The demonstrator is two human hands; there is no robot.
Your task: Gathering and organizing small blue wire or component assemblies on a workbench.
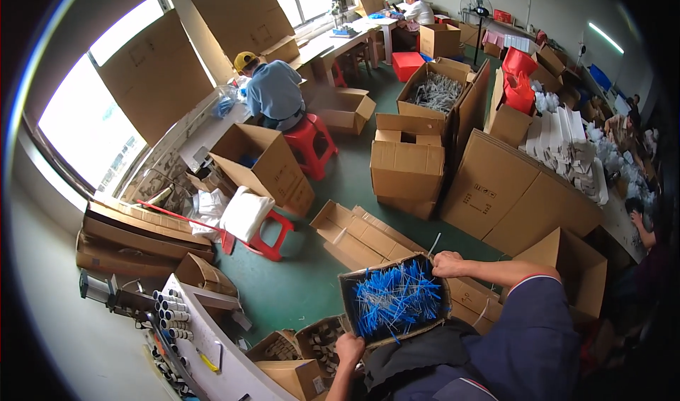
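Note:
An open cardboard box (347,293) is in front of my body, tilted a little. Inside lies a loose heap of thin blue and whitish sticks (397,298), with a few poking past the near rim. My left hand (349,347) is closed on the box's near left corner. At the far right corner my right hand (448,264) is closed around the rim, its arm reaching across from the right. A thin white strip (434,243) sticks up beside that hand.
Flattened cartons (375,235) lie on the floor ahead. At lower left stands a white bench (219,365) with white rolls (173,312); open boxes of small parts (322,341) sit beside it. A red stool (273,235) and a seated person (274,89) are farther off.

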